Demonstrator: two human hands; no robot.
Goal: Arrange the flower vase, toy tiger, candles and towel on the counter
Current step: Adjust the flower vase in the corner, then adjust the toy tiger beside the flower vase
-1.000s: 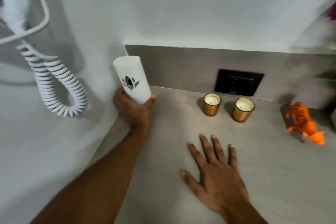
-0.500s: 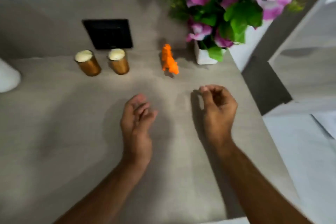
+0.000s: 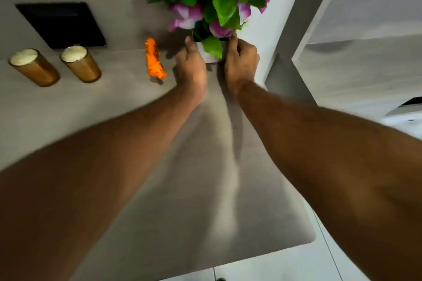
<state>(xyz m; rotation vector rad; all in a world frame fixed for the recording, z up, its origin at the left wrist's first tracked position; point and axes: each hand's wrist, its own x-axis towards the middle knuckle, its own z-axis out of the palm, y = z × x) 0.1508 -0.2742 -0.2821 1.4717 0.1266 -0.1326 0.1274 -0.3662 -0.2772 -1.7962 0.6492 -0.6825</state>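
A white flower vase (image 3: 211, 58) with purple flowers and green leaves stands at the back right corner of the grey counter (image 3: 182, 178). My left hand (image 3: 191, 67) grips its left side and my right hand (image 3: 241, 63) grips its right side. An orange toy tiger (image 3: 154, 59) stands just left of my left hand. Two gold candles (image 3: 34, 67) (image 3: 80, 64) sit further left along the back wall. No towel is in view.
A black wall socket plate (image 3: 61, 24) sits on the backsplash above the candles. A white wall (image 3: 262, 36) closes the counter's right side, with a grey pillar and white tiled floor (image 3: 296, 264) beyond the counter's front right edge.
Both hands moved from the middle of the counter to the back right and closed around the vase. The view shifted right and closer; the white cup at the left is out of view.
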